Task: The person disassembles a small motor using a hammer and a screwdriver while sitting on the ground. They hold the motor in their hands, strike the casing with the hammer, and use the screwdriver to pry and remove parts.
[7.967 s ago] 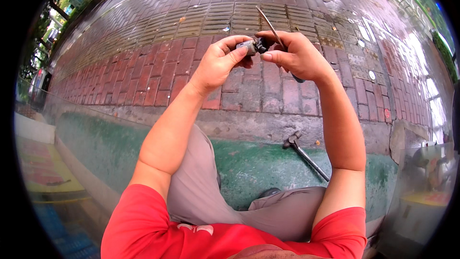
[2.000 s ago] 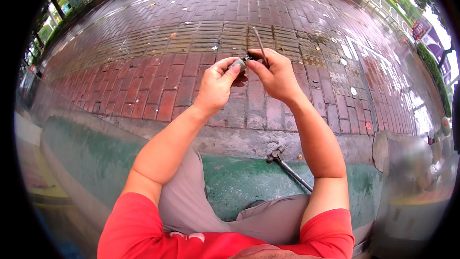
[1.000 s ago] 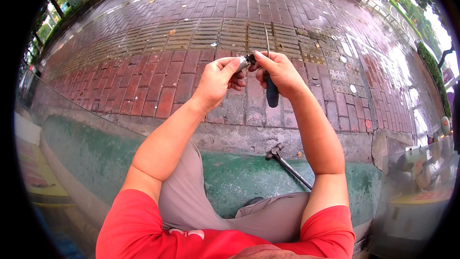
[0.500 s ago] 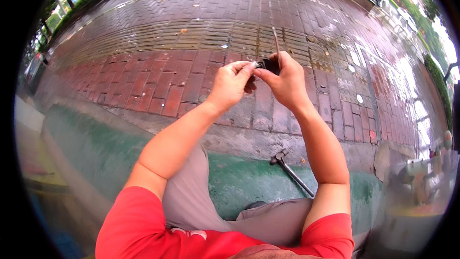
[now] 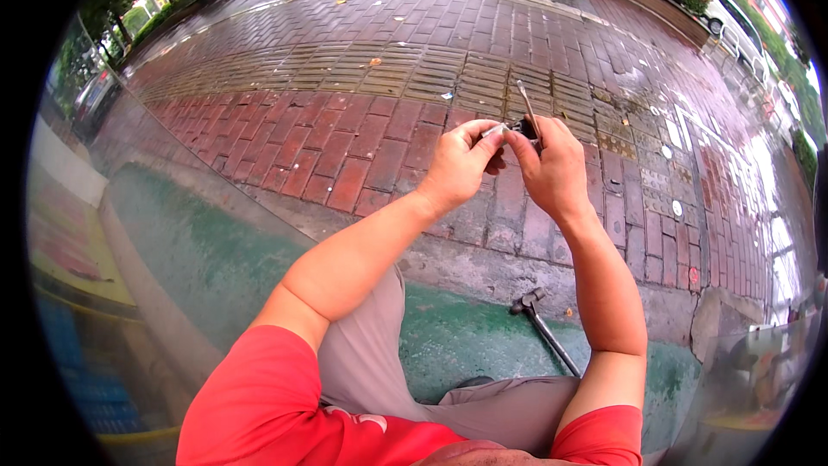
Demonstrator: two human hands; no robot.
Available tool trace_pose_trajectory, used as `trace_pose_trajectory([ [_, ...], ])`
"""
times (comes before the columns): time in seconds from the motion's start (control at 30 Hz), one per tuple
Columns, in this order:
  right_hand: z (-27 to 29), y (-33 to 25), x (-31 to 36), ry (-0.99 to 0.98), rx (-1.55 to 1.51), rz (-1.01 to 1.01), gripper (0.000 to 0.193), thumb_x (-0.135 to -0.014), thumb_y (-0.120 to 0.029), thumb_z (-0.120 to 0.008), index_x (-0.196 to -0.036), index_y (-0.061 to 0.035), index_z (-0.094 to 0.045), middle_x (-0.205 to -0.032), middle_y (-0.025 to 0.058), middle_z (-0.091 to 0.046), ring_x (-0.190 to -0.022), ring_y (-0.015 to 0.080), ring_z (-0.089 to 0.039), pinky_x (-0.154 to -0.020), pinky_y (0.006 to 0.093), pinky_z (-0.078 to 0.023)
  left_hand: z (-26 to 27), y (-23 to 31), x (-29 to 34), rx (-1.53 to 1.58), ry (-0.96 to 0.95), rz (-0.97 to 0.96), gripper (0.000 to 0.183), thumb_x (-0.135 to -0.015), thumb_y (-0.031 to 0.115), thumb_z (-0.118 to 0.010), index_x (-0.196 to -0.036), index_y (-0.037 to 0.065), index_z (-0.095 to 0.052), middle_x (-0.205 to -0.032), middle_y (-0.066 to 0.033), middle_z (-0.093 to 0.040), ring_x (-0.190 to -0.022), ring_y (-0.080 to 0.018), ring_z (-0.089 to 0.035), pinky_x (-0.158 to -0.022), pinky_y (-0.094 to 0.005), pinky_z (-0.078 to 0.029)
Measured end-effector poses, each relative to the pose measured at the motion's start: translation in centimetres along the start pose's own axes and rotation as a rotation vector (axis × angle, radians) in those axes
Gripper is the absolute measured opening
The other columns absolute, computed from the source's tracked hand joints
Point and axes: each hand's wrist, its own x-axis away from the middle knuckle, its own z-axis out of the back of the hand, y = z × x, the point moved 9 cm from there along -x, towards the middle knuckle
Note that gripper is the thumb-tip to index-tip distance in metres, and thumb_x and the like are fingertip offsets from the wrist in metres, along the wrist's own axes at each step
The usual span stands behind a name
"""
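Note:
Out in front of me, over the paving, my two hands meet around a small dark metal part [image 5: 523,129]. My left hand [image 5: 457,166] is closed, thumb and fingers pinching a small pale, shiny piece [image 5: 495,129] at the part's left end. My right hand [image 5: 556,171] wraps the part from the right, its thumb pressed against the near side. A thin rod [image 5: 527,102] rises from the right hand's grip, leaning slightly left. Fingers hide much of the part, so its exact kind is unclear. Below the hands, a hammer [image 5: 530,302] lies on the green ledge beside my leg.
I sit on a green-painted ledge [image 5: 466,328], with wet red brick paving [image 5: 345,155] beyond it. A ribbed yellowish strip [image 5: 379,76] crosses the paving. A blue crate [image 5: 90,380] stands at lower left. A white vehicle [image 5: 729,17] is parked at far right, by metal railings.
The whole view has shifted, so hands, hammer and paving all sit further right in the picture. Both hands keep their hold; the thin rod leans a little more to the left.

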Motion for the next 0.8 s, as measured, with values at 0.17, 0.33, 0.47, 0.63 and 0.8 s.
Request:
trace_pose_trajectory([
  [0.17, -0.7, 2.2, -0.2, -0.165, -0.485, -0.159, 0.026, -0.094, -0.019, -0.061, -0.112, 0.0007, -0.063, -0.073, 0.007, -0.061, -0.061, 0.017, -0.056, -0.057, 0.0311, -0.047, -0.8, 1.7, 0.0, 0.05, -0.224, -0.081, 0.029, -0.099, 0.015, -0.056, -0.123, -0.001, -0.056, -0.099, -0.0071, -0.066, -0.085, -0.0148, -0.064, -0.075, -0.0295, -0.055],
  [0.33, -1.6, 3.7, 0.7, -0.373, -0.888, -0.297, 0.029, -0.097, -0.018, -0.058, -0.118, 0.0017, -0.061, -0.066, -0.0017, -0.056, -0.054, 0.0048, -0.049, -0.048, 0.0218, -0.041, -1.6, 1.7, 0.2, 0.104, -0.32, -0.097, 0.027, -0.098, 0.013, -0.057, -0.122, -0.001, -0.057, -0.098, -0.0053, -0.066, -0.084, -0.0128, -0.064, -0.076, -0.028, -0.054],
  [0.47, -1.4, 3.4, 0.3, -0.392, -0.924, -0.323, 0.032, -0.093, -0.018, -0.065, -0.118, 0.002, -0.061, -0.07, -0.0012, -0.058, -0.057, 0.0051, -0.051, -0.049, 0.0219, -0.042, -1.6, 1.6, 0.2, 0.105, -0.299, -0.063, 0.028, -0.099, 0.015, -0.056, -0.122, -0.001, -0.057, -0.097, -0.0052, -0.066, -0.083, -0.0126, -0.064, -0.075, -0.028, -0.054],
  [0.63, -1.4, 4.0, 0.5, -0.396, -0.819, -0.4, 0.031, -0.088, -0.015, -0.07, -0.113, 0.0024, -0.062, -0.077, -0.0003, -0.062, -0.061, 0.0056, -0.054, -0.052, 0.0226, -0.045, -1.1, 0.7, -0.1, 0.043, -0.211, -0.033, 0.028, -0.099, 0.016, -0.056, -0.121, -0.002, -0.057, -0.096, -0.0052, -0.066, -0.081, -0.0116, -0.064, -0.073, -0.0272, -0.054],
  [0.8, -0.8, 3.7, 0.0, -0.215, -0.565, -0.299, 0.031, -0.081, -0.014, -0.077, -0.101, 0.0028, -0.062, -0.081, 0.0037, -0.066, -0.067, 0.0114, -0.059, -0.06, 0.0292, -0.05, -0.6, -0.8, -0.7, -0.022, -0.108, 0.024, 0.03, -0.1, 0.016, -0.055, -0.123, -0.003, -0.055, -0.098, -0.0073, -0.065, -0.082, -0.0139, -0.064, -0.072, -0.0281, -0.055],
])
